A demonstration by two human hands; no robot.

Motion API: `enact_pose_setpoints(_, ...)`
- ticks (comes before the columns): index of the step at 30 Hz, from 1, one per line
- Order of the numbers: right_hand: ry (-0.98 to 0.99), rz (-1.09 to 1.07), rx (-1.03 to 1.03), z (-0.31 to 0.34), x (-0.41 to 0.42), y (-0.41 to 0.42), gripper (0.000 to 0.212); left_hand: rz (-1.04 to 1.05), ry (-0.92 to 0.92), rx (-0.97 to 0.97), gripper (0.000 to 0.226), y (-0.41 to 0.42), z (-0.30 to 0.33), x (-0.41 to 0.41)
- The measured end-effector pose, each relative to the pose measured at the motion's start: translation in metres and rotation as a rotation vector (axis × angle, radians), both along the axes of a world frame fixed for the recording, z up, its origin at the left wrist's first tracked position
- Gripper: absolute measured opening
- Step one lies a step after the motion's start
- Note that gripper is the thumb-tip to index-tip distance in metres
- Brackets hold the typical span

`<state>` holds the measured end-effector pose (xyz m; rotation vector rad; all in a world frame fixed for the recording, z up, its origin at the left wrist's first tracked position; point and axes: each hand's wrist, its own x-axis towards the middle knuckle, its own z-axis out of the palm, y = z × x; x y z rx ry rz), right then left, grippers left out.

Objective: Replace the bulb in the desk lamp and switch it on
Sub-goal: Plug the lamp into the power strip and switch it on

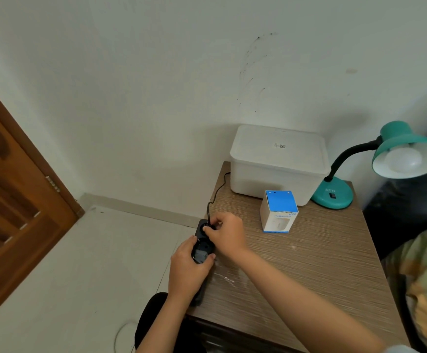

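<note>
Pinching the plug (210, 226) with right hand (229, 233), left hand (187, 271) clamped around power strip (202, 248) at lower centre, bracing it for insertion

Scuffed white wall (156, 85), pale floor (80, 263), seemingly wooden door (16, 200).

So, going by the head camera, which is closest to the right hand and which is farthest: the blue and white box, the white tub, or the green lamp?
From the right hand, which is at the plug on the power strip:
1. Blue and white box, just to its right on the table.
2. White lidded tub, behind the box by the wall.
3. Green desk lamp, at the far right corner.
</note>
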<state>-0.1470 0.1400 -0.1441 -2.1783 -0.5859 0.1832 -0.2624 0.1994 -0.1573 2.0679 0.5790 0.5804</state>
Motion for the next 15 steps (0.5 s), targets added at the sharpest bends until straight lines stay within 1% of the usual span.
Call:
enact_pose_setpoints(3, 0.03, -0.019, 0.017, -0.0014, 0.0003, -0.0015, 0.011, 0.01, 0.001, 0.01, 0.043, 0.0007, -0.0019, 0.0006)
enact_pose_setpoints(6, 0.045, -0.019, 0.029, -0.0023, 0.0002, -0.0034, 0.007, 0.035, 0.013, 0.016, 0.049, 0.0016, -0.0047, 0.0011)
enact_pose_setpoints(9, 0.037, -0.026, 0.001, -0.0037, 0.001, -0.0041, 0.007, 0.037, 0.026, 0.019, 0.053, 0.0018, -0.0067, 0.0011)
enact_pose_setpoints(12, 0.027, -0.029, -0.03, -0.0057, 0.0008, -0.0031, 0.006, 0.029, 0.024, 0.02, 0.051, 0.0018, -0.0054, 0.0008)
enact_pose_setpoints(15, 0.031, -0.022, -0.059, -0.0062, 0.0009, 0.0008, 0.011, 0.022, 0.018, 0.012, 0.048, 0.0017, -0.0048, 0.0008)
